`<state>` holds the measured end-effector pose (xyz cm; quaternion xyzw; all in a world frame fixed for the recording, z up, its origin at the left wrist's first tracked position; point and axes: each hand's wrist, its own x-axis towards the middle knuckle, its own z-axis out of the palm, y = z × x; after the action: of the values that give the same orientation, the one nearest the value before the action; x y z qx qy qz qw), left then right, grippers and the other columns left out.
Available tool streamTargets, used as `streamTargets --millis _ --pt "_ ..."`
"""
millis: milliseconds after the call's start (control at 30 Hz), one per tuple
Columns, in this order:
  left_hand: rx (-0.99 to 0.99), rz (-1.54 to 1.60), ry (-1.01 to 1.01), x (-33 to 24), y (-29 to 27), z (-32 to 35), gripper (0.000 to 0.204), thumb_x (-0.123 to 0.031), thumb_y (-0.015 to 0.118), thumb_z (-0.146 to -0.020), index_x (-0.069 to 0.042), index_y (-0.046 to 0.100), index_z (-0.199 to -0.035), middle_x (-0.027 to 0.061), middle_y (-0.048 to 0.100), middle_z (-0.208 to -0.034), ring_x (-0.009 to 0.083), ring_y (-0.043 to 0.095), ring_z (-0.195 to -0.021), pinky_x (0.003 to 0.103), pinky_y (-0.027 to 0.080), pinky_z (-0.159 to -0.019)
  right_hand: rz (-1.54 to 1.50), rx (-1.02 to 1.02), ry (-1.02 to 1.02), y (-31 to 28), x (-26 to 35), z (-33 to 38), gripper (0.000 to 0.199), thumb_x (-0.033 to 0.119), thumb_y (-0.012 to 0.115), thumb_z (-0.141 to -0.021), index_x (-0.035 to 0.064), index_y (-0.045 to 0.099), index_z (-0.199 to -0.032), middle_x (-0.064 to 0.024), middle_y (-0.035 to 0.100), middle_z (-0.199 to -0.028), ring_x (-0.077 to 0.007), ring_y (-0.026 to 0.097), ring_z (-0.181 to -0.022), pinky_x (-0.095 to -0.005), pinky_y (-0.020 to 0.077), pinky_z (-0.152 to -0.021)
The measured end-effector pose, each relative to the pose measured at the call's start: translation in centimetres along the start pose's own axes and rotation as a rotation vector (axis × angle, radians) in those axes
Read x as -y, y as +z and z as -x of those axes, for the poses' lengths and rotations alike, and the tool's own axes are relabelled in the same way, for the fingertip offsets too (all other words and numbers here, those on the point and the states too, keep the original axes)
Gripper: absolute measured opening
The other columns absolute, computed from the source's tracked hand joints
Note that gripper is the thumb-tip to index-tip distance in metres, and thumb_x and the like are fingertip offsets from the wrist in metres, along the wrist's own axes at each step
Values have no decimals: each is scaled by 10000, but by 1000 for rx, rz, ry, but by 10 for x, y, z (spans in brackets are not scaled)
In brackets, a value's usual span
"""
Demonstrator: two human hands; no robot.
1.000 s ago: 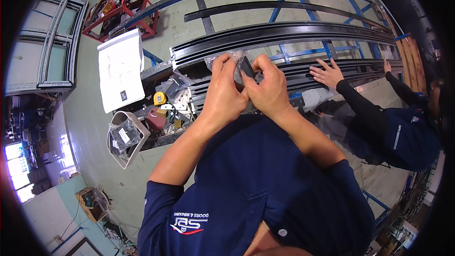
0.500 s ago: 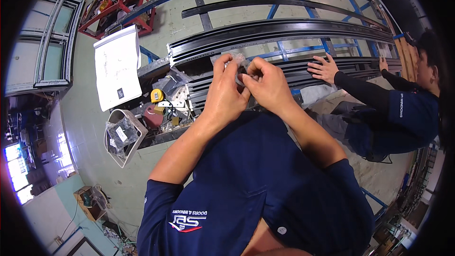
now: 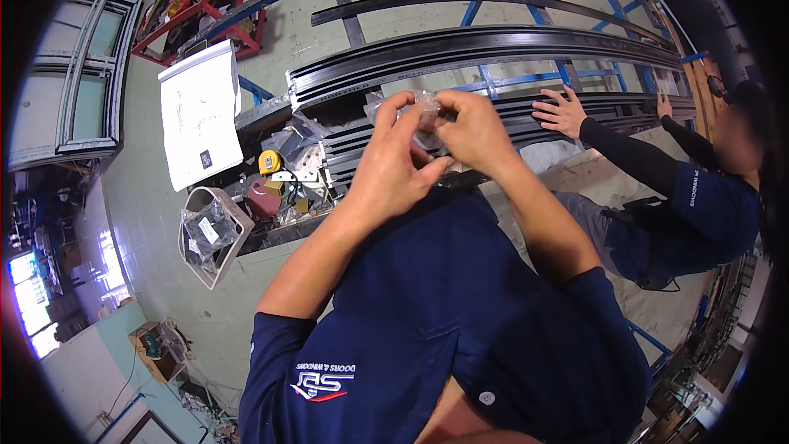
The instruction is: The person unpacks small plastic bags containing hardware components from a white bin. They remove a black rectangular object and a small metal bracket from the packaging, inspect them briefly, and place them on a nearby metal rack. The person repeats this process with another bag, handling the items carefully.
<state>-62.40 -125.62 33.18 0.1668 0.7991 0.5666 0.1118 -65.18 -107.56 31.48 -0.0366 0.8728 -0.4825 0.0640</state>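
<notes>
A small clear plastic bag, crinkled and glinting, is being held up over the dark metal rails. The left hand is pinching its lower left edge, while the right hand is gripping its top right corner, both hands closing tightly around it.

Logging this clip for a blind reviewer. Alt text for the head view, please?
Seen from above, a person's left hand and right hand together pinch a small clear plastic bag over long black metal frame profiles on a blue rack. A co-worker's hand rests on the profiles at right; a yellow tape measure and white paper sheets lie left.
</notes>
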Motion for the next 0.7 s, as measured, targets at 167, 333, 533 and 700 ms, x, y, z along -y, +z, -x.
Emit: streamTargets --millis 167,333,533,700 --pt "-339 -146 320 14 -36 -1 613 -99 876 -802 -102 625 -1361 129 555 -1356 186 637 -998 315 522 -871 -154 124 -33 -48 -13 -9 215 187 838 -873 8 726 -914 -74 747 -876 -146 687 -822 -333 539 -776" --pt "-14 467 -140 27 -60 -8 599 -114 854 -870 -25 588 -1398 111 649 -1297 173 637 -1057 319 522 -942 -535 149 -15 -49 -28 -8 181 126 817 -899 16 697 -978 -35 711 -928 -116 660 -875 -282 529 -794" --pt "163 739 -257 48 -36 2 542 -7 830 -868 -6 598 -1358 55 733 -1118 116 697 -1009 282 561 -916 -832 -7 83 -27 -34 -13 143 100 777 -942 -5 693 -991 -55 706 -961 -116 654 -901 -266 529 -792" --pt "83 738 -294 61 -25 4 423 -39 789 -920 -14 613 -1304 74 722 -1138 127 708 -934 298 605 -851 -690 -105 112 -12 -31 -4 128 65 743 -966 -19 679 -1039 -63 712 -965 -111 658 -897 -263 535 -790"
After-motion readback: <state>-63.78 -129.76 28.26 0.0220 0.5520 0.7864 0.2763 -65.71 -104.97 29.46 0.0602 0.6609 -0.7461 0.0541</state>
